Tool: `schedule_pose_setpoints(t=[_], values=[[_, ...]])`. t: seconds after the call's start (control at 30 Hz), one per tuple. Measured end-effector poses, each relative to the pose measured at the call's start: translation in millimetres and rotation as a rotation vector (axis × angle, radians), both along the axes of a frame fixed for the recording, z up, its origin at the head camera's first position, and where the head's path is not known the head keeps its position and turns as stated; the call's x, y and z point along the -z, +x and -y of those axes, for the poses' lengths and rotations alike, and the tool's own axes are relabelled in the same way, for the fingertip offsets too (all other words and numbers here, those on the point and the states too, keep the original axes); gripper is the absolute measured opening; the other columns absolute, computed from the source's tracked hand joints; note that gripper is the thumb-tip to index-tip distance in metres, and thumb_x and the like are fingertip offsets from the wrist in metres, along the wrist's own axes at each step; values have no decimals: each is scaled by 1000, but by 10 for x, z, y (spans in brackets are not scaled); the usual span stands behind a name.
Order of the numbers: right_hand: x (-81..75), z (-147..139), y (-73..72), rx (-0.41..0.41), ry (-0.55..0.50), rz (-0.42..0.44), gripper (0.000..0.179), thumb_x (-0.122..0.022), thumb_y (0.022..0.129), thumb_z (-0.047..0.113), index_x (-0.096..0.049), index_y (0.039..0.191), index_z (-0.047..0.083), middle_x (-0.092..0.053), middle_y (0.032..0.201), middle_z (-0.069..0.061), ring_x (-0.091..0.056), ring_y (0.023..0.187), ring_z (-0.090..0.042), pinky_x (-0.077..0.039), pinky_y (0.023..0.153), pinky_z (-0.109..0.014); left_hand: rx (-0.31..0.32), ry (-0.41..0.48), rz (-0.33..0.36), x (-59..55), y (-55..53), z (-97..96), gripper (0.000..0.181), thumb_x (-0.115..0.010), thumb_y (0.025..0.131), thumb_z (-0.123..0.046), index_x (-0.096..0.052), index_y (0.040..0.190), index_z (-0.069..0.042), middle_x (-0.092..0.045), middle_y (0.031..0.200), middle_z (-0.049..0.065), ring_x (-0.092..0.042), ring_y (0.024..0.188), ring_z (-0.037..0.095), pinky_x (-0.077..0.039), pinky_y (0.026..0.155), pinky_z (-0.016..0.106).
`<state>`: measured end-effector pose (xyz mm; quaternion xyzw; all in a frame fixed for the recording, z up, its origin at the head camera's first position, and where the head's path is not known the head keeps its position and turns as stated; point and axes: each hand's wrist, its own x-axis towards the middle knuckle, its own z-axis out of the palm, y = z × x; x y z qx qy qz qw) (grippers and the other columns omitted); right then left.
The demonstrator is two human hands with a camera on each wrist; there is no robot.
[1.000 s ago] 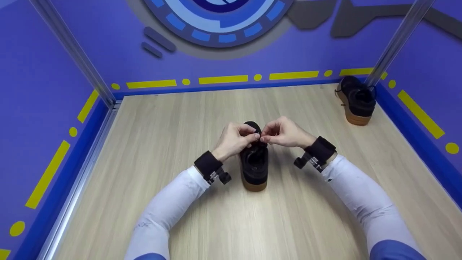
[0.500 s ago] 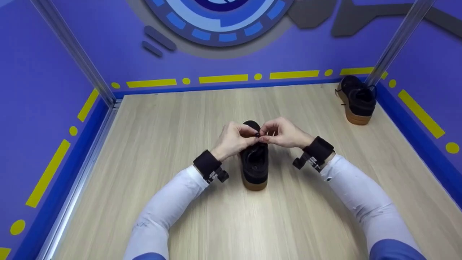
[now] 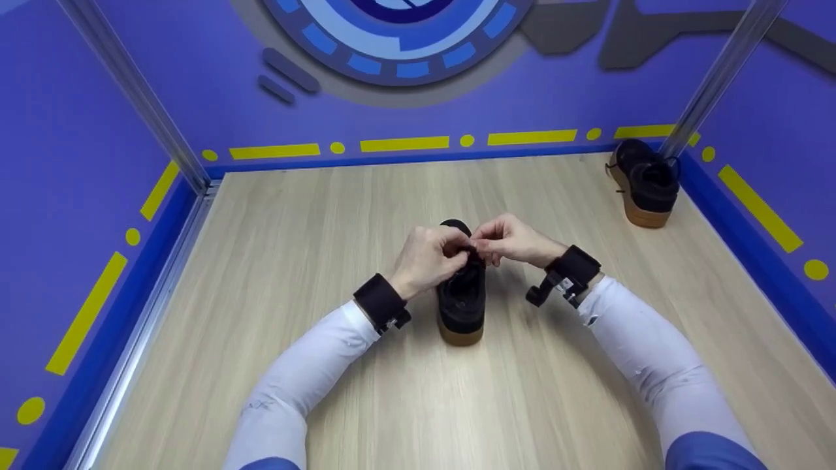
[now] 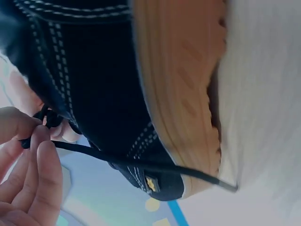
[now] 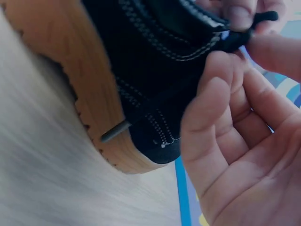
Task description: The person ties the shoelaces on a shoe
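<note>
A black shoe [image 3: 461, 310] with a tan gum sole stands upright on the table, toe pointing away from me. Over its lacing, my left hand [image 3: 424, 261] pinches the black shoelace [image 4: 141, 162] between thumb and fingers. Opposite it, my right hand [image 3: 516, 241] grips lace too, thumb against forefinger, and the two hands' fingertips meet. One lace end hangs down each side of the shoe; in the right wrist view a lace tip [image 5: 115, 131] lies across the sole. Fingers largely hide the knot or loop at the top.
A second black shoe [image 3: 648, 186] with a tan sole and loose laces stands in the far right corner. Blue-purple panels [image 3: 405, 124] with yellow marks wall in the wooden table [image 3: 313, 215] at the back and both sides.
My left hand has turned over and its fingertips have come nearer the shoe's lacing. My right hand has shifted slightly, its fingers closing in on the lace. Both shoes stay in place.
</note>
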<state>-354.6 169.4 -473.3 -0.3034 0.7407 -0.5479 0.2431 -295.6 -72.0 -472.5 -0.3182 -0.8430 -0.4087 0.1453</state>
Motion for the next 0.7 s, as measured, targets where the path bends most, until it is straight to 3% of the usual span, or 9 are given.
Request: schedule_pose_setpoints(t=[0.1,0.2,0.43,0.7], values=[[-11,-4,-4,-21,3,25,26,-64,107,-2,-68,116,-26,-74,75,9,-65,61,-3,-55,59,-18,13,-27,-100,21,2,4,9,-82,92,-1,-84,100,-5,-85,95,9,-77,78,19,-64,71,30],[-13,10,8,-22,3,46,20,-63,107,-3,-70,110,-21,-74,75,9,-65,60,-4,-55,59,-17,23,-37,-150,38,-2,13,10,-82,91,0,-82,100,-4,-83,94,10,-76,77,21,-64,71,34],[-2,43,64,6,39,118,15,-56,113,8,-69,106,3,-67,79,7,-64,63,-6,-57,60,-19,19,-33,-92,35,-9,42,8,-81,93,-1,-83,101,-3,-84,95,11,-79,79,22,-66,72,34],[-20,-2,77,72,10,102,20,-54,116,11,-65,111,-5,-71,78,1,-70,64,-8,-62,60,-24,-52,-50,-93,32,20,53,5,-80,94,-8,-83,97,-5,-85,91,9,-79,75,21,-65,70,38]])
